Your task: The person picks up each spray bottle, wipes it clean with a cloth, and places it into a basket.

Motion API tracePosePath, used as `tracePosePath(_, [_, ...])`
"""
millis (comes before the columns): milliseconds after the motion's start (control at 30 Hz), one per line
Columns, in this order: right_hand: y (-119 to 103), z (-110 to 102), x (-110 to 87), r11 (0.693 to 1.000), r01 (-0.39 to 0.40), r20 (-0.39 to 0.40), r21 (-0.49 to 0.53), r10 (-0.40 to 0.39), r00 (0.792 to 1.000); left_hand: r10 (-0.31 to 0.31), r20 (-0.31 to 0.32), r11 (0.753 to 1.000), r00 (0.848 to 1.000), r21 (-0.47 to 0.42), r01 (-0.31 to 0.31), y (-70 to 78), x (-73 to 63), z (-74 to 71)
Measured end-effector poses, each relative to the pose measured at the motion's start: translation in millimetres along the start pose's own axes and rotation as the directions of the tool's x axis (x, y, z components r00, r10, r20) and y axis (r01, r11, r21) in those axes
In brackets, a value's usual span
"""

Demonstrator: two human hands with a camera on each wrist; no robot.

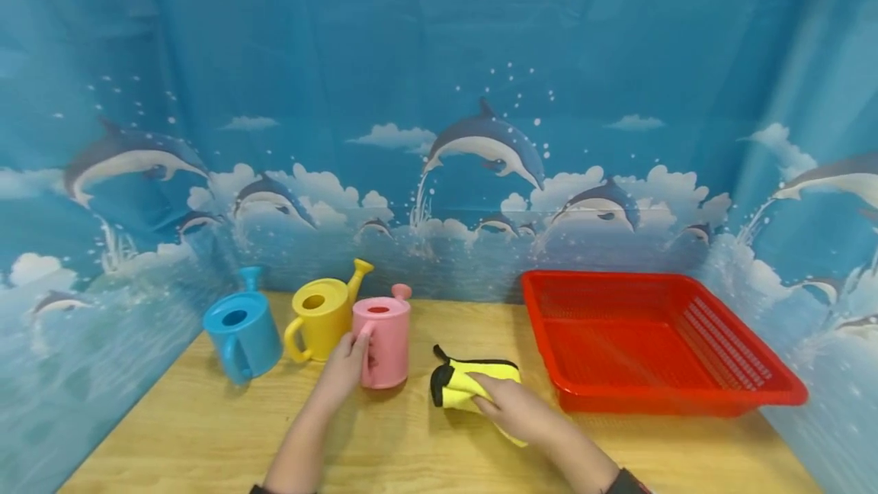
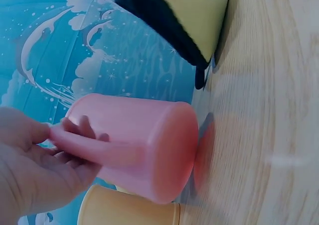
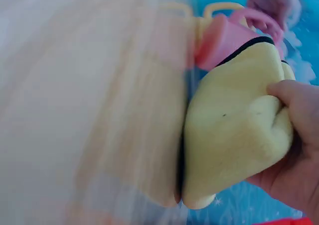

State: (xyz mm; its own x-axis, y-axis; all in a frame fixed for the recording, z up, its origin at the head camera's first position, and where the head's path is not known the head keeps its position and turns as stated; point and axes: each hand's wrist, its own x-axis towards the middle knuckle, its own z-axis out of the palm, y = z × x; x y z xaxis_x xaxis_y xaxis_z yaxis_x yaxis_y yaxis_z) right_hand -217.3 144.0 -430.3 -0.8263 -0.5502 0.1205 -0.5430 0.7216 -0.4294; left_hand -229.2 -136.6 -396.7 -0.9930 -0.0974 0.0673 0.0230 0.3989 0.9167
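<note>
As the left hand gripped the pink watering can, right hand clutching yellow cloth, swinging risked toppling the yellow watering can.

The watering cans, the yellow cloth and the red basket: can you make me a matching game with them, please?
Things
1. Pink watering can
2. Yellow watering can
3. Yellow cloth
4. Red basket

Places
A. Gripped by the right hand
B. Between the other two cans
C. Farthest right on the wooden table in the head view
D. Held at its handle by the left hand

Right pairs: 1-D, 2-B, 3-A, 4-C
</note>
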Motion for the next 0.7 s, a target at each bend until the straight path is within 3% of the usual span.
tracePosePath(133, [1.8,-7.6,-2.2,0.983,-0.069,-0.134,0.168,0.093,0.987,-0.007,-0.036,0.992,0.999,-0.126,0.002,0.7,-0.1,1.5])
tracePosePath(233, [-3.1,-15.8,-5.0,0.938,-0.148,-0.168,0.313,0.208,0.964,-0.028,-0.05,0.98,0.998,-0.196,0.017,2.9,-0.5,2.6])
tracePosePath(333, [-8.9,-24.2,-9.1,0.88,-0.211,-0.209,0.426,0.323,0.923,-0.043,-0.053,0.974,0.998,-0.222,0.03,6.0,-2.2,5.3])
tracePosePath(433, [-13.1,-32.1,-12.4,0.826,-0.247,-0.261,0.506,0.42,0.869,-0.05,-0.04,0.964,0.998,-0.263,0.037,9.1,-4.1,8.0])
tracePosePath(600, [-21.8,-42.2,-15.5,0.789,-0.239,-0.355,0.566,0.495,0.793,-0.033,0.011,0.901,0.999,-0.433,0.034,18.1,-10.3,12.8])
tracePosePath(700, [-29.9,-44.8,-18.3,0.787,-0.2,-0.422,0.583,0.504,0.754,-0.022,0.045,0.851,0.999,-0.523,0.042,27.7,-18.4,20.5])
